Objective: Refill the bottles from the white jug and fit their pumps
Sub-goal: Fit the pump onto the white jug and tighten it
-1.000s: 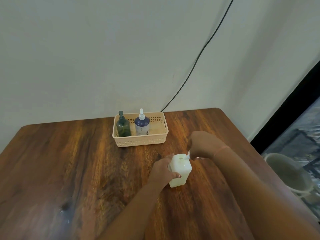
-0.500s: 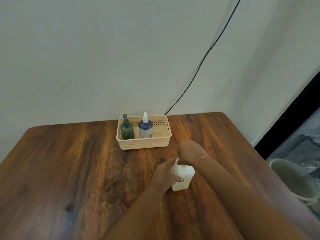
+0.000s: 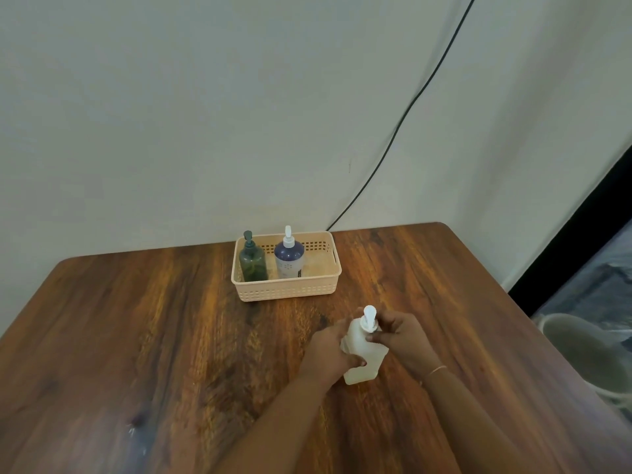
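A white square bottle (image 3: 362,364) stands upright on the wooden table (image 3: 171,336). My left hand (image 3: 328,354) grips its left side. A white pump (image 3: 370,318) sits in the bottle's neck, and my right hand (image 3: 400,340) holds its collar with the fingertips. Behind them a beige basket (image 3: 290,291) holds a dark green pump bottle (image 3: 252,261) on the left and a purple bottle with a white pump (image 3: 289,255) beside it. No white jug is in view.
A black cable (image 3: 410,107) runs down the wall to the table's back edge. A pale bucket (image 3: 581,350) stands on the floor past the table's right edge. The basket's right half holds nothing.
The pump now stands upright in the white bottle's neck. My right hand has shifted from above and behind the bottle to its right side, at the pump collar. The left hand keeps its grip.
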Tool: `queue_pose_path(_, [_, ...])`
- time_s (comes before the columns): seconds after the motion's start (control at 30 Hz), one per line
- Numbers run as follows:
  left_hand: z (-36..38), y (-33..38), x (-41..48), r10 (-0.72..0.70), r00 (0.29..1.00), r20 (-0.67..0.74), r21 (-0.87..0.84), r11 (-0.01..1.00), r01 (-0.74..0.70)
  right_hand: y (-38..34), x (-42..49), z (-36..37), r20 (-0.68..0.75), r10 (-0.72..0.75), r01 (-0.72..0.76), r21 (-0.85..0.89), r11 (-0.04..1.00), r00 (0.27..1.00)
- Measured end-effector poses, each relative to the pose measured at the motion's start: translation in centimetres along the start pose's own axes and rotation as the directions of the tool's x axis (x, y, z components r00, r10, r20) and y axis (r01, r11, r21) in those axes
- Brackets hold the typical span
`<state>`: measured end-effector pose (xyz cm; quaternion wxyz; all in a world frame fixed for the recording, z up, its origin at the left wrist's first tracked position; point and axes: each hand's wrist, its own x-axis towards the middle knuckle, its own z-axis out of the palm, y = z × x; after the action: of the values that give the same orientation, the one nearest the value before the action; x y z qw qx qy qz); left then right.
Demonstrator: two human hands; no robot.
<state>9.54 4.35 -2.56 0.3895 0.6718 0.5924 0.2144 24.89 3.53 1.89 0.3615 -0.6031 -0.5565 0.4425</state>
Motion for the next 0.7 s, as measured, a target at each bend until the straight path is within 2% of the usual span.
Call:
queue_pose_path(0.07, [-0.06, 0.09, -0.02, 0.004, 1.0, -0.004, -0.003, 1.0, -0.004, -0.2, 0.16, 0.51, -0.144, -0.017, -0.001, -0.126, 0.992, 0.989])
queue_pose_path(0.13, [-0.09, 0.15, -0.03, -0.001, 1.0, 0.0, -0.006, 1.0, 0.001, -0.08, -0.02, 0.7, -0.164, -0.011, -0.022, -0.194, 0.981, 0.986])
queue_pose_path(0.23, [-0.13, 0.12, -0.08, 0.004, 1.0, 0.005, -0.032, 0.999, -0.004, 0.5, -0.16, 0.71, -0.008, -0.022, 0.02, -0.117, 0.993, 1.0])
queue_pose_path(0.27, [-0.09, 0.12, -0.09, 0.004, 1.0, 0.004, -0.039, 0.999, -0.004, 0.7, -0.24, 0.72, -0.028, -0.031, 0.028, -0.099, 0.995, 0.999])
queue_pose_path(0.37, [-0.09, 0.12, -0.09, -0.004, 1.0, -0.004, -0.025, 1.0, 0.004, 0.68, -0.39, 0.9, -0.225, -0.014, 0.001, -0.057, 0.998, 0.974])
queue_pose_path(0.5, [-0.04, 0.08, -0.03, -0.018, 1.0, -0.002, -0.007, 1.0, 0.018, 0.57, -0.08, 0.85, -0.167, -0.012, -0.002, -0.085, 0.996, 0.986])
queue_pose_path(0.6, [0.11, 0.1, 0.02, -0.034, 0.999, 0.004, 0.003, 0.999, 0.034, 0.23, 0.22, 0.58, -0.286, -0.002, -0.035, -0.121, 0.992, 0.958])
queue_pose_path(0.63, [0.12, 0.08, 0.02, -0.038, 0.999, 0.002, 0.0, 0.999, 0.038, 0.1, 0.28, 0.49, -0.285, 0.017, -0.054, -0.125, 0.991, 0.958])
queue_pose_path(0.7, [0.1, 0.0, 0.05, -0.04, 0.999, 0.004, -0.007, 0.999, 0.04, 0.13, 0.35, 0.42, -0.153, 0.048, -0.063, -0.102, 0.993, 0.987])
